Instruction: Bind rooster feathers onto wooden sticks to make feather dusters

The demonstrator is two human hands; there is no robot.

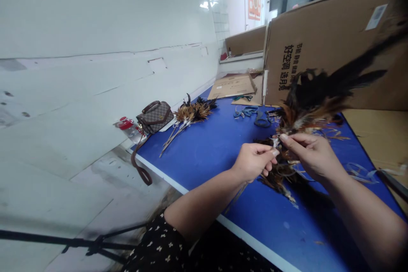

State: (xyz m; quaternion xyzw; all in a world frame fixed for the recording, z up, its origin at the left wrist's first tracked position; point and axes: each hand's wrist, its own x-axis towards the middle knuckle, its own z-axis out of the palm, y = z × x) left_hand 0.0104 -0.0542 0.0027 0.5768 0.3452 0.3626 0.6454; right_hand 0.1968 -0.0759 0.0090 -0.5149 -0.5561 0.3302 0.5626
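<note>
From your head camera, your left hand [255, 160] and right hand [310, 153] meet above the blue table [207, 148], both pinching the quill end of a bunch of dark brown and black feathers [318, 97] that fans up to the right. More loose feathers [277, 176] lie beneath. A second tied feather bundle [191, 114] lies beside a brown checked handbag [155, 116].

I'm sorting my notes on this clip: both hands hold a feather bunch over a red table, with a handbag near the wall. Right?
Not quite: the table is blue, not red, as the head view shows. Both the left hand and right hand hold the feather bunch, and the handbag sits near the wall.
</note>
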